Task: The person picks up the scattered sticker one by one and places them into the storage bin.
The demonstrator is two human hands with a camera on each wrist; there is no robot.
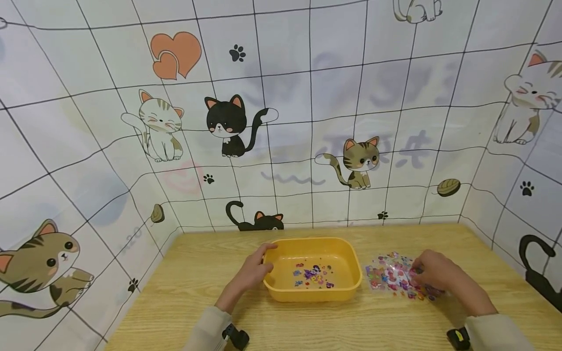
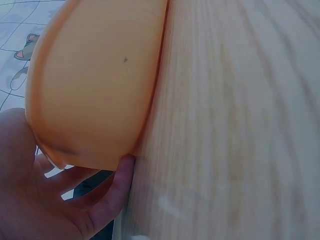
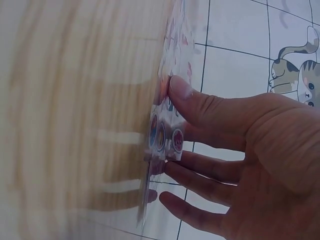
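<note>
A yellow plastic basin (image 1: pixel 311 295) sits mid-table, with several small colourful stickers (image 1: pixel 313 274) on its floor. My left hand (image 1: pixel 253 269) grips the basin's left end at the rim; in the left wrist view its fingers lie along the basin's outer wall (image 2: pixel 95 95). To the right of the basin, clear sheets of colourful stickers (image 1: pixel 388 279) are spread on the wood. My right hand (image 1: pixel 438 270) is over their right side. The right wrist view has its thumb and fingers pinching a sticker sheet (image 3: pixel 162 135) near the tabletop.
The light wood table (image 1: pixel 193 278) meets white walls (image 1: pixel 290 122) with a black grid and cartoon cats at its back and sides. A dark wrist device (image 1: pixel 235 336) is worn at the left cuff, another wrist device (image 1: pixel 458 338) at the right.
</note>
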